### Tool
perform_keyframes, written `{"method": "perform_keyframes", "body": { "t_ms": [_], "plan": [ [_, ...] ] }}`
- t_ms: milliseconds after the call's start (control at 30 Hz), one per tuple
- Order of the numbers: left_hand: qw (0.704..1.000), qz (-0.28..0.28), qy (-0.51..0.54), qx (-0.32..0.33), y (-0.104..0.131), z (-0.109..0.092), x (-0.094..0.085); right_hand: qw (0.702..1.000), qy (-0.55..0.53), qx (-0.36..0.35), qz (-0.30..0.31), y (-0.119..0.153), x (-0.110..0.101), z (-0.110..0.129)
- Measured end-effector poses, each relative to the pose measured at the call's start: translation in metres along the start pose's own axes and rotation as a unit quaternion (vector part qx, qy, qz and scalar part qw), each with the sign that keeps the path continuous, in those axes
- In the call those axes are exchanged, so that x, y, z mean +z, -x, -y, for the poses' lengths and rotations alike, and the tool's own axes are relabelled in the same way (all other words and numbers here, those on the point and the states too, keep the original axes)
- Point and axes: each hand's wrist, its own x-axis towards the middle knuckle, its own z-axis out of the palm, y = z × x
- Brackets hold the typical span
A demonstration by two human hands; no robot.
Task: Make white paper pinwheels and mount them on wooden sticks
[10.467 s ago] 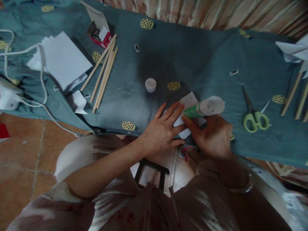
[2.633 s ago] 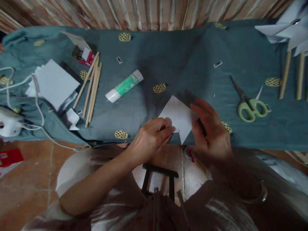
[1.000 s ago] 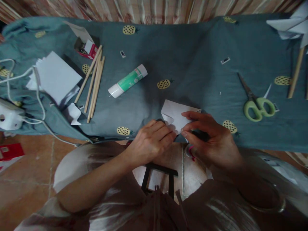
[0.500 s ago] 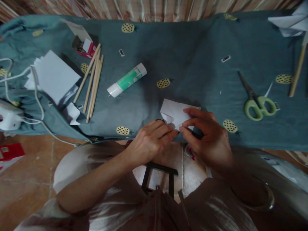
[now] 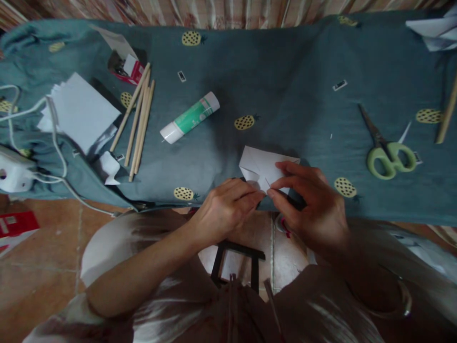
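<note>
A piece of white paper with folded-in edges lies at the front edge of the cloth-covered table. My left hand has its fingers closed on the paper's near edge. From the right, my right hand pinches the same edge with thumb and forefinger, its other fingers lying over the sheet. The fingertips of both hands nearly meet there. A short, thin dark line shows on the paper beside my right fingertips; whether it is a pin or a crease I cannot tell.
A glue stick lies beyond my left hand. Left of it are several wooden sticks, a paper stack and an open red box. Green-handled scissors lie right. A white cable crosses the left side.
My left fingers have drawn back slightly from the paper, and the thin dark line on it now shows. Both hands otherwise stay in place; the view has shifted a little.
</note>
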Motion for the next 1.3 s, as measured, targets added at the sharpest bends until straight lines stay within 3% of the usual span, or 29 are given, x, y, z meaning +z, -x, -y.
{"method": "perform_keyframes", "body": {
  "t_ms": [433, 1300],
  "plan": [
    [1.000, -0.003, -0.013, -0.021, -0.0020, 0.0000, -0.0003, 0.997, 0.039, -0.065, 0.002, 0.0014, 0.0011, -0.0012],
    [1.000, 0.011, -0.003, -0.021, -0.0065, -0.0010, -0.0032, 0.990, 0.097, -0.099, 0.040, 0.0058, 0.0055, -0.0016]
  ]
}}
